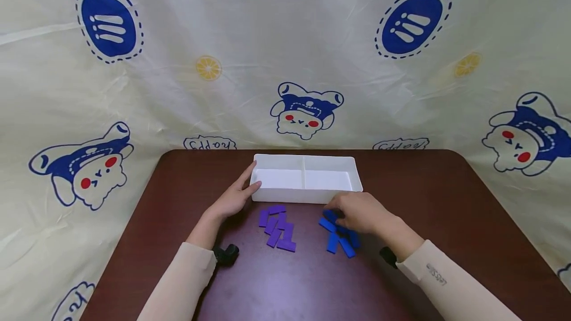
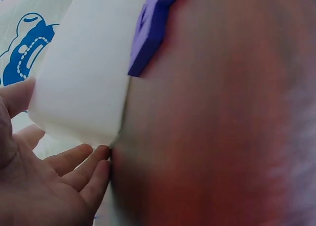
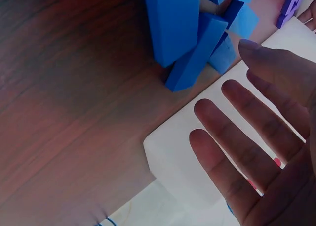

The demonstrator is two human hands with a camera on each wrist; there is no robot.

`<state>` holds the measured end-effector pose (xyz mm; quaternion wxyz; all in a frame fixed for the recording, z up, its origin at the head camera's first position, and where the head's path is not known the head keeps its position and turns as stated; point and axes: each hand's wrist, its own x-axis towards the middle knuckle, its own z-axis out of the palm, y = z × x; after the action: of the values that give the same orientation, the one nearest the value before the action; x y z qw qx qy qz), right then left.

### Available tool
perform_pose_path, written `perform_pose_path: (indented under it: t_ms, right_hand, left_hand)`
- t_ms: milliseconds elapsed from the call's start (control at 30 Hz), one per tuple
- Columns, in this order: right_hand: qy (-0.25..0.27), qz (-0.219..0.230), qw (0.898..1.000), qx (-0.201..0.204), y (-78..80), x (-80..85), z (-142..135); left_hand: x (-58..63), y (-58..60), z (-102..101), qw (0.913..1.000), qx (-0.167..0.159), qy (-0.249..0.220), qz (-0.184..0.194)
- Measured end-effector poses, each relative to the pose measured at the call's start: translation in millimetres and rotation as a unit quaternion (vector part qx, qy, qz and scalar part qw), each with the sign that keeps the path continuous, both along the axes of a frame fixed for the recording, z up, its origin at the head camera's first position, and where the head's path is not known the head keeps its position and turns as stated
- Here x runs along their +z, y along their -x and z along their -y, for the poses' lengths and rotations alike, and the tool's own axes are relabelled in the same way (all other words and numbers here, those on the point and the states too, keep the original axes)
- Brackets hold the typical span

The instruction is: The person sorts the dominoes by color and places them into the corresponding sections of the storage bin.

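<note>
A white tray (image 1: 276, 195) with two compartments stands on the table; in the head view both compartments hold nothing. My left hand (image 1: 233, 199) rests on its left end, thumb at the front rim and loosely straight fingers at the end wall. Just in front of the tray's right half, my right hand (image 1: 361, 210) hovers over a group of blue blocks (image 1: 332, 242), overlapping some of them. In the right wrist view, its fingers (image 3: 232, 147) are spread and nearly straight, with nothing between them, and the thumb is near the blue blocks.
Several flat purple blocks (image 1: 273, 238) lie loosely grouped in front of the tray's left half. Beneath everything is a dark brown table (image 1: 428, 187) with rounded back corners. A white printed cloth (image 1: 250, 28) hangs behind it.
</note>
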<state>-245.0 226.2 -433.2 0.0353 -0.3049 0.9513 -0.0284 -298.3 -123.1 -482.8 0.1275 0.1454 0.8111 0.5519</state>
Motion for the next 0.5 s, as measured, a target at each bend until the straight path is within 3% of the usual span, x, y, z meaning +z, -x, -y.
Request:
perform_pose_path:
  t_ms: [333,500]
  right_hand:
    - [-0.022,-0.016,0.999,0.031,1.0,-5.6,4.4]
    - [-0.021,-0.024,0.999,0.027,-4.1,-6.6,-0.6]
  left_hand:
    - [-13.7,-8.6,1.9,0.9995,0.025,-0.022,-0.001]
    - [-13.0,-7.4,-3.8,0.9996,0.013,-0.026,-0.004]
